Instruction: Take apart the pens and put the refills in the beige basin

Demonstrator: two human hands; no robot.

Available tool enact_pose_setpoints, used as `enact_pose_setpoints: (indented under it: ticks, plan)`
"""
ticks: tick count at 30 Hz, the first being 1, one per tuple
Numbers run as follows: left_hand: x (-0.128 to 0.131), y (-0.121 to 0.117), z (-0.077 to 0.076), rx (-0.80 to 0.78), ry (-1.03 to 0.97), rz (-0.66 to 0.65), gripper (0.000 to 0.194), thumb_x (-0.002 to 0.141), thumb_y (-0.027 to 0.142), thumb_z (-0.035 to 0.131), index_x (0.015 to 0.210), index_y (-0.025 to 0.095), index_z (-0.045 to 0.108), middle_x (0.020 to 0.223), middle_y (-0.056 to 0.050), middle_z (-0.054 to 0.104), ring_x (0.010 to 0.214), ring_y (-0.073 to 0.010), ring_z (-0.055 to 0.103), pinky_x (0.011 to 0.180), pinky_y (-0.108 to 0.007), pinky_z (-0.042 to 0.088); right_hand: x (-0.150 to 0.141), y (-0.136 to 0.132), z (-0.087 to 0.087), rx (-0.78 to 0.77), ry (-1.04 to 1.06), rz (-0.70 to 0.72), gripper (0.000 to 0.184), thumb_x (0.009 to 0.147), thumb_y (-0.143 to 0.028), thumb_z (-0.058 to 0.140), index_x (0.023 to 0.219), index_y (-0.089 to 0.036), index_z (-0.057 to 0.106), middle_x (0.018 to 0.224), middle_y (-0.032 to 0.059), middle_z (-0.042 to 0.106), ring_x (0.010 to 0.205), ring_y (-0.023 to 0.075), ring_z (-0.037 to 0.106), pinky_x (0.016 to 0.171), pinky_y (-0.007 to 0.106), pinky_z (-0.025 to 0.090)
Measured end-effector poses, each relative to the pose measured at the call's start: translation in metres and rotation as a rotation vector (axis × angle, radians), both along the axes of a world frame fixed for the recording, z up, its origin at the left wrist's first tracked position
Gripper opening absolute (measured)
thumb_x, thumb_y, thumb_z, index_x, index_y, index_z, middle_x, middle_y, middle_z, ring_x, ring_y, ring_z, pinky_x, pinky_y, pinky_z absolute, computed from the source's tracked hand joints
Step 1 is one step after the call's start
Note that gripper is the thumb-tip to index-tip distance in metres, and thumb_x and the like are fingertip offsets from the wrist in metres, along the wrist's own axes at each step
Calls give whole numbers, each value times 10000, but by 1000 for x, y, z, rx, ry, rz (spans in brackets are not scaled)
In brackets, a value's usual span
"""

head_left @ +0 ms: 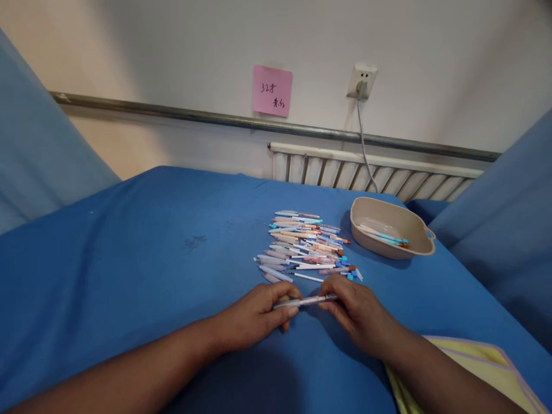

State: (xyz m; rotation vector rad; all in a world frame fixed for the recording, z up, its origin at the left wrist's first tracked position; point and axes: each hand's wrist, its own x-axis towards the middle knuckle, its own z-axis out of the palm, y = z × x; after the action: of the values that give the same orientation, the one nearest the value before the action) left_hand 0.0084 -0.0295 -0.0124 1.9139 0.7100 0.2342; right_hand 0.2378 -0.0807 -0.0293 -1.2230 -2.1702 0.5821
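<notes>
Between my two hands a slim pen is held level, just above the blue cloth. My left hand is closed with thumb and fingers on its pale grey left end. At the other end my right hand pinches the pen, its fingers hiding part of the tip. Right behind the hands lies a pile of loose pens and pen parts, in white, pale grey, beige, brown and blue. A beige plastic basin stands to the right of the pile with a few pens inside.
A blue cloth covers the surface. Under my right forearm lies a folded yellow cloth. Behind are a radiator, a metal rail, a socket with a plugged cord and a pink note. Blue curtains hang at both sides.
</notes>
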Motion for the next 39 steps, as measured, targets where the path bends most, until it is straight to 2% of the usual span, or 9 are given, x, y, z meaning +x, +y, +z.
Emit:
enact_pose_setpoints:
  ticks: [6, 11, 14, 20, 24, 28, 34, 36, 39]
  plan:
    - [-2, -4, 2, 251, 46, 13, 161, 906, 296, 466, 944, 191, 582, 805, -7, 622, 751, -153, 556, 701, -237, 407, -2, -1, 0, -121, 22, -30, 157, 933, -320, 470, 842, -219, 546, 691, -17, 595, 628, 131, 551, 581, 238, 380]
    - [-1, -1, -6, -106, -13, 62, 219, 919, 356, 445, 921, 161, 546, 719, 6, 603, 542, -97, 507, 516, -190, 395, -3, -3, -1, -91, 58, -24, 151, 884, -273, 551, 1003, -215, 478, 833, 9, 597, 688, 140, 551, 615, 243, 402]
    - [0, 0, -8, -243, -68, 58, 250, 908, 388, 468, 914, 149, 539, 705, 7, 600, 516, -83, 493, 491, -178, 390, -2, -3, 0, 1, 3, 15, 41, 924, -241, 469, 937, -208, 490, 865, 40, 589, 747, 158, 551, 660, 262, 410]
    - [-1, -4, -4, -69, -63, 116, 224, 872, 356, 546, 935, 149, 603, 776, -11, 633, 633, -104, 555, 589, -197, 436, -2, -3, 0, -56, -9, -24, 108, 937, -305, 470, 905, -217, 524, 753, 3, 614, 678, 144, 572, 615, 247, 393]
    - [0, -1, -7, -313, -129, 130, 275, 852, 408, 562, 881, 135, 578, 721, -17, 653, 522, -83, 532, 497, -178, 405, -4, -4, 2, -9, 5, -18, 190, 898, -250, 533, 1068, -201, 462, 873, 31, 609, 727, 151, 566, 637, 249, 405]
    - [0, 1, -8, -450, -160, 68, 311, 842, 449, 555, 863, 139, 570, 678, -19, 665, 444, -69, 497, 423, -160, 341, -4, -5, 4, 100, -58, 82, 80, 944, -225, 428, 941, -193, 501, 890, 57, 586, 785, 169, 547, 669, 267, 401]
    - [-1, -5, 0, -53, -106, 121, 198, 834, 332, 596, 882, 145, 640, 734, -9, 652, 637, -107, 567, 604, -197, 433, -5, -2, 0, -95, 18, -7, 175, 946, -324, 455, 858, -204, 547, 756, 5, 611, 686, 134, 565, 625, 239, 394]
    - [0, -4, -1, -122, -108, 139, 222, 843, 353, 579, 876, 139, 627, 747, -19, 665, 604, -103, 566, 573, -194, 426, -6, -3, 0, -115, 56, -27, 119, 912, -320, 522, 952, -209, 535, 794, 3, 619, 698, 134, 566, 629, 233, 399]
    - [1, -1, -6, -391, -155, 118, 290, 848, 417, 544, 868, 131, 589, 722, -36, 680, 488, -84, 539, 460, -171, 370, -8, -5, 2, -20, 9, -4, 137, 898, -271, 533, 1008, -194, 500, 875, 35, 601, 745, 151, 554, 640, 245, 393]
